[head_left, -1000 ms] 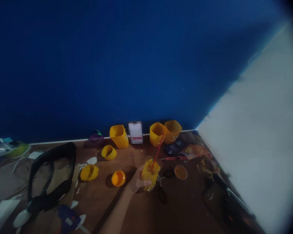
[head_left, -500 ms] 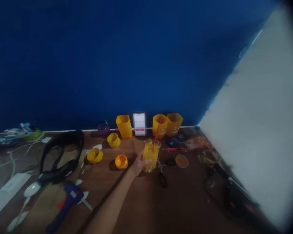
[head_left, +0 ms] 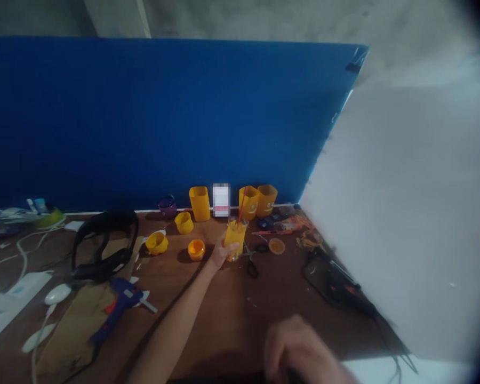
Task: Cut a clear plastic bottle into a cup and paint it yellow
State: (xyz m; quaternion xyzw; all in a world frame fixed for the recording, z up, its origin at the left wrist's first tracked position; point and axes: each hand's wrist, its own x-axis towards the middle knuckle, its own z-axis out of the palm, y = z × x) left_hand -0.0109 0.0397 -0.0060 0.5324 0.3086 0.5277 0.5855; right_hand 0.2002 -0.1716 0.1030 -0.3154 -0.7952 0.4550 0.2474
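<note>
My left hand [head_left: 221, 253] reaches far out over the brown table [head_left: 232, 314] and is wrapped round a clear cup of yellow pieces [head_left: 234, 238] with a red straw [head_left: 241, 205] standing in it. The cup is upright, near the table's back. My right hand [head_left: 300, 349] shows blurred at the bottom edge, close to me, back of the hand up; its fingers are hidden. Scissors [head_left: 251, 262] lie just right of the cup.
Yellow cups [head_left: 200, 203] [head_left: 258, 201] stand along the blue wall [head_left: 156, 117], smaller yellow cups [head_left: 196, 248] [head_left: 157, 242] lie in front. A black headset [head_left: 104, 242], a blue glue gun [head_left: 118, 306], cardboard and cables fill the left. A white board [head_left: 404, 213] bounds the right.
The camera has tipped up and pulled back, so the wall's top edge shows. My right hand has come into view at the bottom. My left hand still grips the cup.
</note>
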